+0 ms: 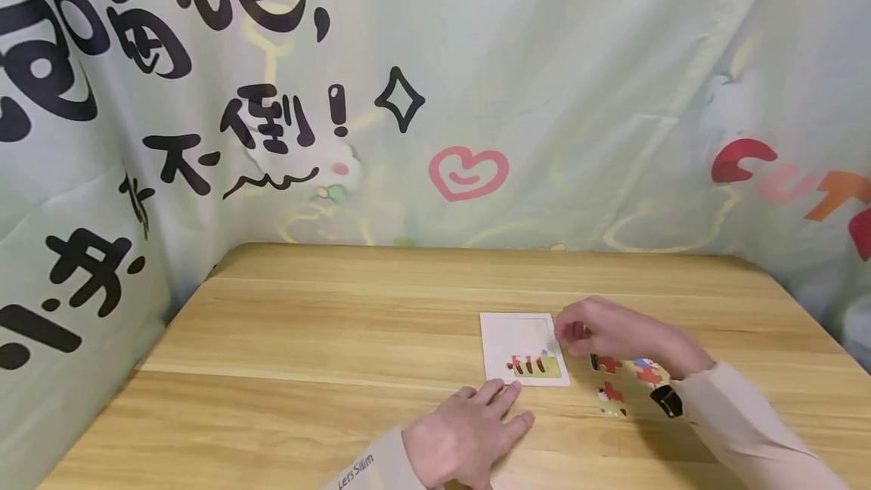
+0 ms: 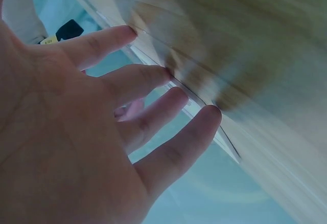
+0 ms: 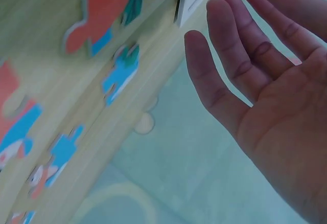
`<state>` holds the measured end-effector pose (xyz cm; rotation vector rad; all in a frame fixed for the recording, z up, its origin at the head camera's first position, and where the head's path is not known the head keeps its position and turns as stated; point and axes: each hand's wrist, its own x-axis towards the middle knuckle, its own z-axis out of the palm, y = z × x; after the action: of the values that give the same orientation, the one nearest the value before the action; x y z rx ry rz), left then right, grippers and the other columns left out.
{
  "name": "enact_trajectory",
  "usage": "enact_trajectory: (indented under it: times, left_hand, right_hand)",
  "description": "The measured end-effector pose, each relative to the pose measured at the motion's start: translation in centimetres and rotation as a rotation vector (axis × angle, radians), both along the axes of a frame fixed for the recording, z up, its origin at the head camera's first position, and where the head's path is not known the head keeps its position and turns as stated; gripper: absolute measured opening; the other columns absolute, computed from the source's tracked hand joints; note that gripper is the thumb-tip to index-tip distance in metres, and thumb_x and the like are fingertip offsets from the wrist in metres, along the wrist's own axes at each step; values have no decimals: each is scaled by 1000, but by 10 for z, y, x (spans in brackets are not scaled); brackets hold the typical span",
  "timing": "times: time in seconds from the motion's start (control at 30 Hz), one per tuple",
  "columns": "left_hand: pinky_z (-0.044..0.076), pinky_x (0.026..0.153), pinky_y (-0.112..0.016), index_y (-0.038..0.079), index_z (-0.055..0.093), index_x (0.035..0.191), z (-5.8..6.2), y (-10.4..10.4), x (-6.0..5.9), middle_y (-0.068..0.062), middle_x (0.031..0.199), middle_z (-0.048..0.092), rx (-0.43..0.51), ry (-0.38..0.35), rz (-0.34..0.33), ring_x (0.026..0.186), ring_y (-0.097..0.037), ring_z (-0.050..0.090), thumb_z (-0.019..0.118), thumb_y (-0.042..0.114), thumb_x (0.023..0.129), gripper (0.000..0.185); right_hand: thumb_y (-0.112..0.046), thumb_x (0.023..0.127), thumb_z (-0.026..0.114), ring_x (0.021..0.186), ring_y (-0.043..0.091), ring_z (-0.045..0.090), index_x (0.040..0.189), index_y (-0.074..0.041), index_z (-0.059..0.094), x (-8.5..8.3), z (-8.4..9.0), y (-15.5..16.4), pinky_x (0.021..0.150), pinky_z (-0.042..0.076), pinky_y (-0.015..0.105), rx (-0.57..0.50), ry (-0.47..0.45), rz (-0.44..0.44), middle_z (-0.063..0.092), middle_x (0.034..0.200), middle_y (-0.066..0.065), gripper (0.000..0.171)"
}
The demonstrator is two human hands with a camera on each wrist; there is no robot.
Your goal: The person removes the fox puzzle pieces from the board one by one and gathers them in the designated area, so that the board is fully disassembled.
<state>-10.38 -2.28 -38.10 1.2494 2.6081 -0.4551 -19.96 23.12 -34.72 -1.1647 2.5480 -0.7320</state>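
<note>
1. Puzzle tray (image 1: 520, 335) lying on table (image 1: 306, 339), approx. one row filled; most is waiting.
2. Loose pieces (image 1: 629, 384) sitting just right of tray.
3. Left hand (image 1: 469, 433) resting flat, fingers apart, at tray's near edge.
4. Right hand (image 1: 602, 330) hovering by tray; fingers relaxed, holding nothing in wrist view.

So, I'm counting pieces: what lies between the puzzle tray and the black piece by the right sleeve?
Head view: red-and-blue loose pieces between puzzle tray and black piece.
</note>
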Motion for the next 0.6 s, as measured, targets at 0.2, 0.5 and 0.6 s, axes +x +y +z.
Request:
enact_trajectory:
  times: [0.2,0.5,0.6]
  left_hand:
    - [39,109,-31,35,35,157,-1,1,0,3,165,25,-1,-16,3,148,-14,25,65,81,75,98]
    - [40,108,-32,35,35,156,-1,0,-1,1,164,26,-10,10,-13,147,-16,27,63,82,76,97]
    - [40,108,-32,35,36,156,0,0,-2,1,164,27,-3,6,-12,147,-16,27,65,82,75,98]
  right_hand:
    - [5,85,73,77,4,57,95,-4,71,-4,-8,-13,68,54,26,-23,-5,41,66,88,-6,13]
    - [7,84,73,78,3,57,101,-5,72,-7,-17,-28,70,53,26,-1,-28,52,64,90,-8,22]
    - [10,82,73,78,4,57,104,-4,73,-8,-18,-30,70,53,26,-6,-40,62,64,91,-8,26]
